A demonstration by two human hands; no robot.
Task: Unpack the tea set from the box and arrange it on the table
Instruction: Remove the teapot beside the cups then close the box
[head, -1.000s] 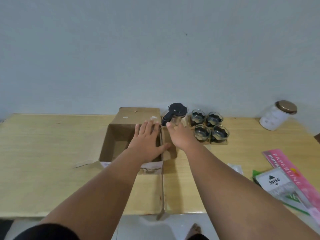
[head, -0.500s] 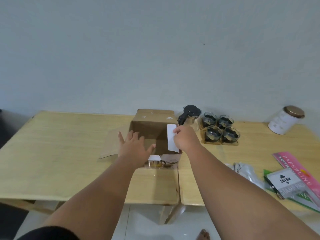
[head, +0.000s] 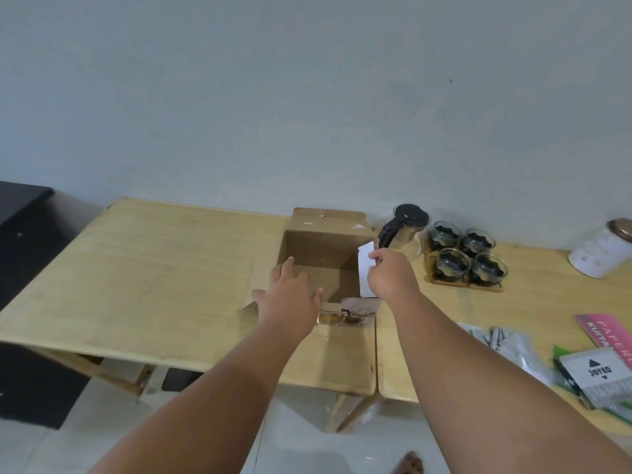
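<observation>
Pale blue wall is filling the upper part of the head view, and under it a wooden worktop (head: 154, 268) is running left to right, with a black unit at its far left.

Centre of the worktop, the box (head: 318, 265) is sitting open, flaps out, its inside looking bare as far as I can see. My left hand (head: 290, 295) is hovering spread over the near-left edge of the box, fingers loose and gripping nothing. My right hand (head: 390, 278) is pinching a white card (head: 365, 275) between thumb and fingers at the box's right wall; the card is standing upright, long axis vertical.

Just right of the box the tea set is already out: the teapot (head: 405, 230) with its black lid is standing nearest the box, just beyond my right hand, and four glass cups (head: 465, 254) are sitting in a square on their tray beside it. A white jar (head: 598, 251) is lying well to the right; packets and a pink pad are at the near-right edge.

I judge the unpacking nearly finished. My right hand is the nearer one to the set, so the card should be going down to its right, clear of the pot.
</observation>
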